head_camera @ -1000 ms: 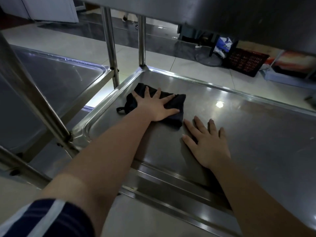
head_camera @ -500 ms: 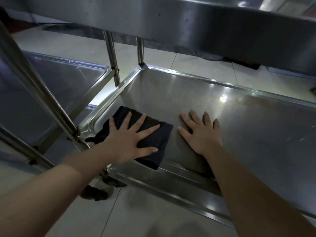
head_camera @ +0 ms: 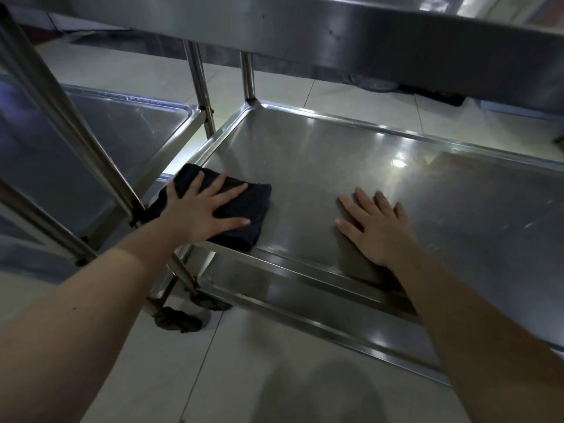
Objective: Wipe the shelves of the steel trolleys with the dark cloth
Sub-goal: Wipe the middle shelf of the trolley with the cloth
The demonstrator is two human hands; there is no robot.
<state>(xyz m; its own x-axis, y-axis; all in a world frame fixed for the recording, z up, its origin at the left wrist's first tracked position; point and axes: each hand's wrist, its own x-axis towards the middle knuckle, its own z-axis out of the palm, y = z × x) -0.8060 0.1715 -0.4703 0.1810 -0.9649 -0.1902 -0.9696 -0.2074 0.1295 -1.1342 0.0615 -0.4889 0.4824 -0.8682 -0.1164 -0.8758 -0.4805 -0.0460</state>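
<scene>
While your left hand (head_camera: 201, 210) lies palm down on the dark cloth (head_camera: 258, 206) with the fingers straight and spread wide, that cloth is sitting in the near-left corner of the lower shelf (head_camera: 335, 154) on the right-hand trolley. It's folded into a rough rectangle. The long axis looks like it runs left to right, roughly parallel with the shelf's near rim, but your hand covers the left half so I can't swear to it. The left end rides up onto the raised rim on the shelf's left side, and the near edge sits just beside the near rim. Your fingers point right and away from you.

Your right hand (head_camera: 377, 230) is flat on bare steel to the right of the cloth, well apart from it, fingers straight and only slightly fanned, pointing away and a touch left. It's not holding anything.

Other stuff: the upper shelf (head_camera: 335, 35) runs across the top of the view, a second trolley (head_camera: 116, 138) stands just to the left, an upright post (head_camera: 248, 77) rises from the far-left corner, and dark castors (head_camera: 177, 320) sit on the pale tiled floor (head_camera: 259, 386) under the near-left corner
</scene>
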